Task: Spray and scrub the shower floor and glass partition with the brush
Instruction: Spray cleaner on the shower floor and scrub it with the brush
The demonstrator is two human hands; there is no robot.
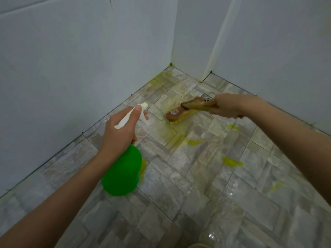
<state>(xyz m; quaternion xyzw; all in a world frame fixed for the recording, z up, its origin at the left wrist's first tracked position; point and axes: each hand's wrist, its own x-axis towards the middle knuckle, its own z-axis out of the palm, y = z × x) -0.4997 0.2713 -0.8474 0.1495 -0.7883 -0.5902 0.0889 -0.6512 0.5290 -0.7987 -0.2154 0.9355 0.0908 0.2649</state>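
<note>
Pale walls (71, 68) meet in a corner just beyond the drain (206, 98) and close in behind it on both sides. The shower floor (179, 203), grey stone-patterned tile, looks wet around the drain and spreads from it toward the camera. The green spray bottle (123, 172) hangs above the floor, well to the left of the drain and nearer the camera. It is tilted, with its white trigger head (128, 116) pointing toward the drain's side. The left hand (120, 135) is curled round the bottle's neck, fingers wrapped at the trigger. The right hand (227, 106), just right of the drain, is closed round the handle of the brush (180, 114). The brush's brown head lies just left of the drain, yellow bristles down on the tile, and its handle crosses over part of the drain. Yellow smears (232, 161) dot the floor nearer the camera than the drain, with fainter staining in the corner beyond it.
</note>
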